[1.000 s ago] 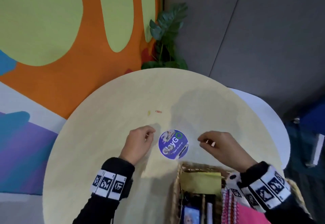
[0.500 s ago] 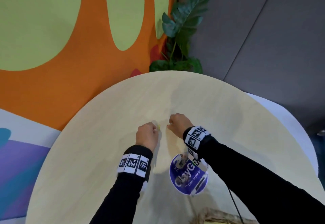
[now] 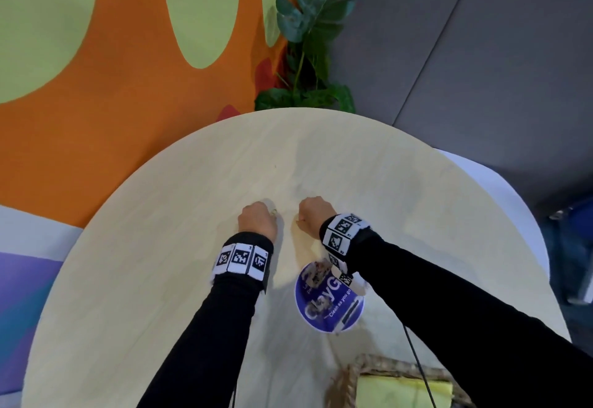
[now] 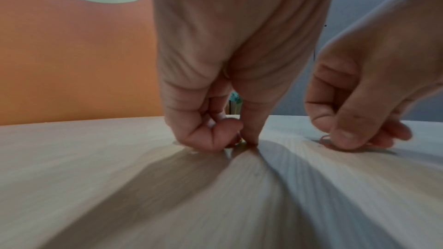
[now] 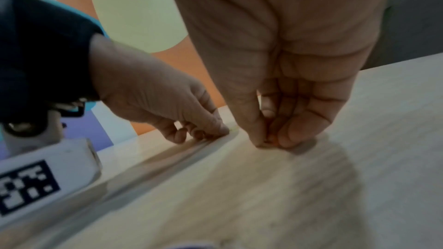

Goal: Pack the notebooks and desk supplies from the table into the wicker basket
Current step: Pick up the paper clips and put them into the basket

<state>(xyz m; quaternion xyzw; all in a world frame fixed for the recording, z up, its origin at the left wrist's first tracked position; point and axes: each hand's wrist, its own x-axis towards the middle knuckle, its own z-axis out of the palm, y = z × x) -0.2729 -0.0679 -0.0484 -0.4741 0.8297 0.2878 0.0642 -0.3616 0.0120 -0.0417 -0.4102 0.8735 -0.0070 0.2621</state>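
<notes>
Both hands reach down to the middle of the round wooden table (image 3: 160,279). My left hand (image 3: 269,215) pinches a small yellow paper clip (image 4: 242,143) between thumb and forefinger, right at the table surface. My right hand (image 3: 301,219) pinches a red paper clip (image 4: 324,139) against the table, a little to the right. Both sets of fingers are curled, and each clip is mostly hidden beneath them. Only the far rim of the wicker basket (image 3: 394,366) shows at the near right edge, with a yellow pad (image 3: 401,391) inside.
A round purple sticker (image 3: 324,308) lies flat on the table between my right forearm and the basket. A potted plant (image 3: 308,55) stands behind the table's far edge, by an orange and green wall. A white table (image 3: 513,215) adjoins on the right.
Both hands have reached forward from beside the purple sticker to the two paper clips and closed on them. The view has tilted forward, so less of the basket shows.
</notes>
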